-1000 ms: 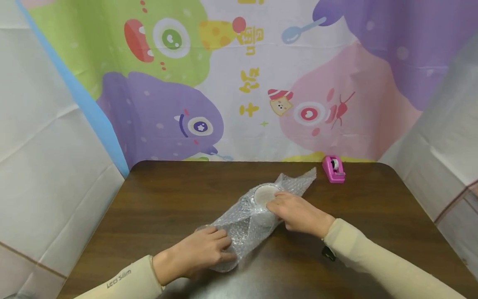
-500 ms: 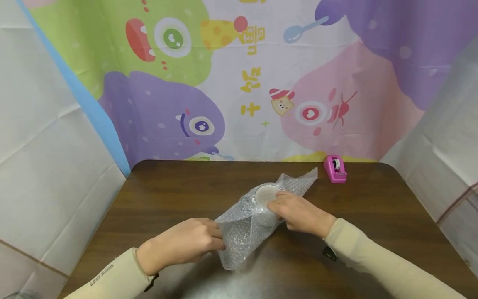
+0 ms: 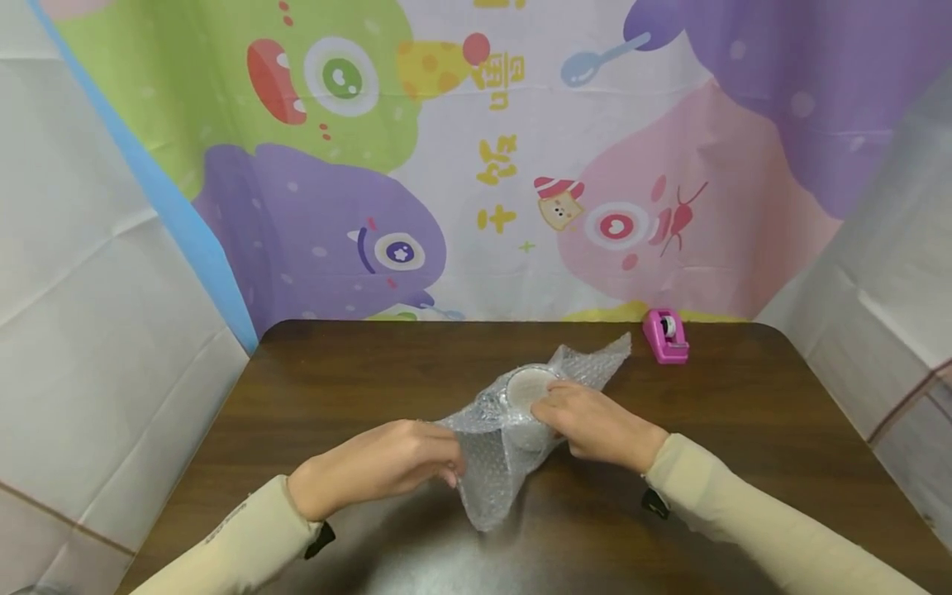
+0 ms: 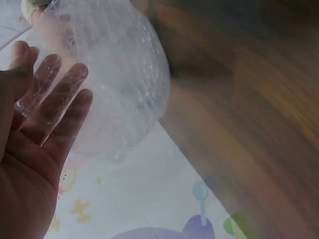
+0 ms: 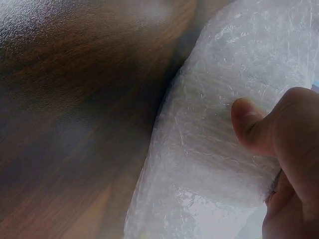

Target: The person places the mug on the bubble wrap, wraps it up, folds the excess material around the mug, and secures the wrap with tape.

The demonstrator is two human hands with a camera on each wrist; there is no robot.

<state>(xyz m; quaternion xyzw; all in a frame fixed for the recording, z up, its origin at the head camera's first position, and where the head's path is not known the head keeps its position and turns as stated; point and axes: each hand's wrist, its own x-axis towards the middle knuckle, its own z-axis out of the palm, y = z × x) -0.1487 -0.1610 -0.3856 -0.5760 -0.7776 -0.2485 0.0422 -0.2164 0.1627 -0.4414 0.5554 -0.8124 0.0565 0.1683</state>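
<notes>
Bubble wrap (image 3: 487,475) lies near the middle of the tabletop (image 3: 320,372), bunched around a white round object (image 3: 528,385) whose pale circular top shows in the head view. The left hand (image 3: 381,463) pinches the edge of the loose near end between thumb and index finger, its remaining fingers fairly straight behind the clear film. The right hand (image 3: 595,420) is closed on the wrapped object, thumb pressed to its side and fingers bent, though their tips are partly hidden. On the far side, a pointed tail of wrap reaches just beside a pink tape dispenser (image 3: 665,337), near the back edge. Behind hangs a printed cloth (image 3: 476,281) with cartoon creatures.
</notes>
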